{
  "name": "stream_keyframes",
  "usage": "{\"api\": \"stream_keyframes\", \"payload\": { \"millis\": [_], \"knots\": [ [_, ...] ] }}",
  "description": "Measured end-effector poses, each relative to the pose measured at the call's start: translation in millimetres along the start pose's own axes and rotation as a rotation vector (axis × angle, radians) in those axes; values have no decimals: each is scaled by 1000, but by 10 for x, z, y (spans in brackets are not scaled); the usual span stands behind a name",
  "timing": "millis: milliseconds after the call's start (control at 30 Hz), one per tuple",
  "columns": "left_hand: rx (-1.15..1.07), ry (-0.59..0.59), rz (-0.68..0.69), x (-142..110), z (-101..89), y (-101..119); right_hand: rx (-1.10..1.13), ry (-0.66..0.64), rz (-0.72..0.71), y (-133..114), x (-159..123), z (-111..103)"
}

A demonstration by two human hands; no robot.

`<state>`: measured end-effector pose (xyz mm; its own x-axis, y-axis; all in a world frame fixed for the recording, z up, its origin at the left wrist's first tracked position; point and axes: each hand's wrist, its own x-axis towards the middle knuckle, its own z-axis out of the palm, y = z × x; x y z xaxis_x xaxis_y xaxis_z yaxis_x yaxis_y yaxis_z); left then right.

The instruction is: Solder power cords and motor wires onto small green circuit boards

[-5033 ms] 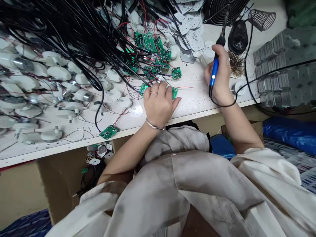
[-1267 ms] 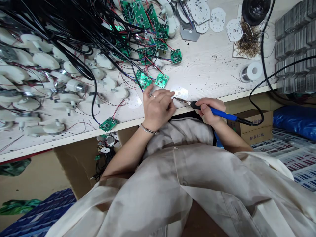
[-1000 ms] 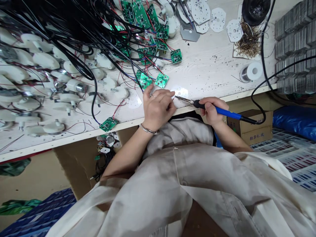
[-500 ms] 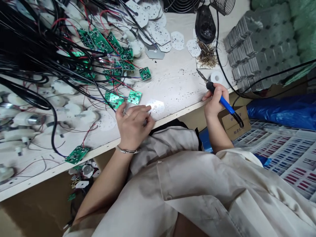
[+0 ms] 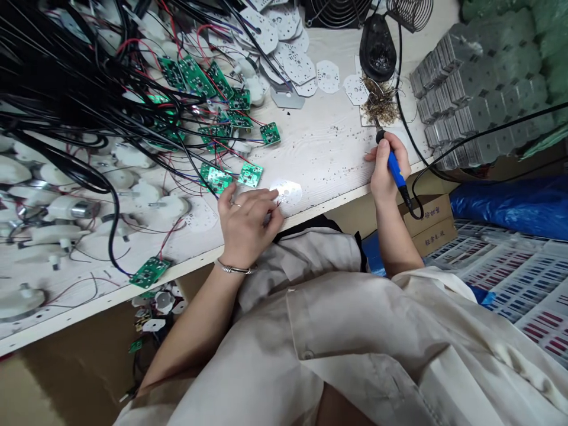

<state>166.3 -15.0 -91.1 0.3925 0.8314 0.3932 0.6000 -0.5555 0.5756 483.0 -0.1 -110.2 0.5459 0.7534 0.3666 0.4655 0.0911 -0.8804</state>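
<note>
My right hand (image 5: 387,168) is wrapped round the blue handle of a soldering iron (image 5: 396,170). Its tip reaches into a heap of brownish, tangled metal shavings (image 5: 380,109). At the bench edge, my left hand (image 5: 249,223) is closed, fingers bent, with a thin wire end (image 5: 278,205) poking out between thumb and forefinger. Just beyond those fingers lies a white eight-sided LED board (image 5: 290,193). Small green circuit boards (image 5: 250,174) with wires attached lie beside the left hand. What sits under its palm is hidden.
Black cables (image 5: 57,100) and white motor housings (image 5: 166,207) crowd the left. White boards (image 5: 293,62) are piled at the back, near a black fan (image 5: 339,12). Stacked metal plates (image 5: 479,89) stand at right. An iron holder coil (image 5: 410,12) is at the back.
My right hand has moved the soldering iron so its tip, earlier out over the bench, is now in the shavings. The left hand keeps its closed pose; the whole view has shifted slightly.
</note>
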Motion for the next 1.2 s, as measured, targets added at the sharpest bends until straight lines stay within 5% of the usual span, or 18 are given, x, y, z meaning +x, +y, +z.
{"api": "stream_keyframes", "payload": {
  "millis": [500, 733, 1000, 1200],
  "knots": [
    [38, 3, 34, 12, -7, 9, 64, -24, 57, 30, 26, -4],
    [13, 65, 67, 7, 26, 14, 131, 175, -56, -288, -124, 19],
    [-3, 14, -7, 9, 15, 41, 291, -280, -23, -639, -795, 94],
    [-24, 26, 27, -1, 22, 30, 239, -439, -84, -645, -809, 165]
  ]
}}
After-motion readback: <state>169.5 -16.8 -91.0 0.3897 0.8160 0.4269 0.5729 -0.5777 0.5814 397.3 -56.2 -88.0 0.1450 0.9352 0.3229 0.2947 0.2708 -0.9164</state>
